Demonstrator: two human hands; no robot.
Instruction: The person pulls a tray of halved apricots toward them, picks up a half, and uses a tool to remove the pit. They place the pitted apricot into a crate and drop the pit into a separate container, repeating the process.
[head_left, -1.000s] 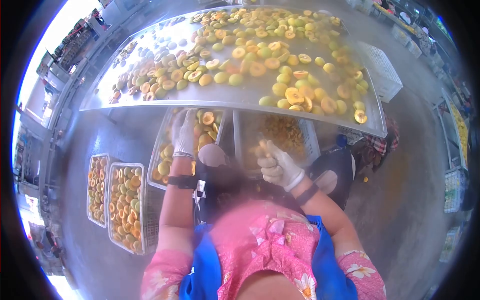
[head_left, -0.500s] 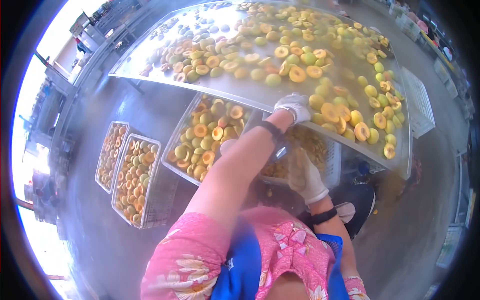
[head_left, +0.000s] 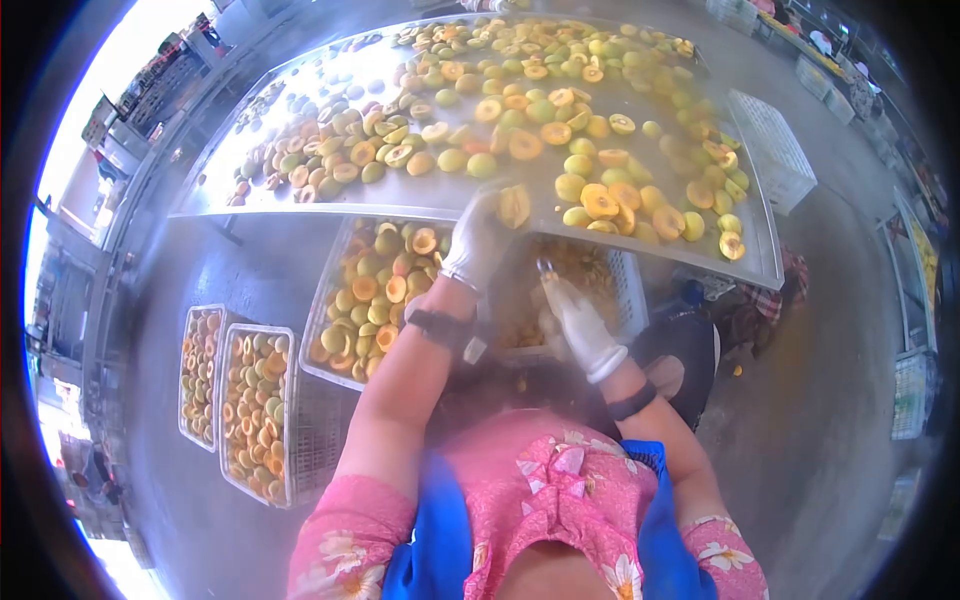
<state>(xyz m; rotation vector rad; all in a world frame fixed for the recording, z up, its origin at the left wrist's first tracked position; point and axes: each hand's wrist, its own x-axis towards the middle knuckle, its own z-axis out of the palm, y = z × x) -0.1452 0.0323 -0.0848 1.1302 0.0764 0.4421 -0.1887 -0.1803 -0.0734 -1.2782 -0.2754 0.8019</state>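
Observation:
My left hand (head_left: 478, 242), in a white glove, is closed around a yellow peach half (head_left: 514, 207) at the near edge of the metal table (head_left: 400, 205). My right hand (head_left: 580, 322), also gloved, is closed on a small metal pitting tool (head_left: 545, 267), its shiny tip pointing up toward the left hand. Most of the tool's handle is hidden by the fingers. Below the hands, a white crate (head_left: 632, 290) holds small yellowish-brown pieces, blurred. Many halved peaches (head_left: 600, 202) lie spread across the tabletop, some with the cut face up.
Left of my hands, a crate full of peach halves (head_left: 365, 290) stands partly under the table edge. Two more filled crates (head_left: 258, 415) sit on the floor farther left. A white crate (head_left: 775, 150) stands beyond the table's right side. A person's gloved hand (head_left: 487, 5) shows at the far edge.
My left hand has come back from the fruit at the table edge and now holds a peach half. My right hand's tool tip now shows. The view has shifted a little.

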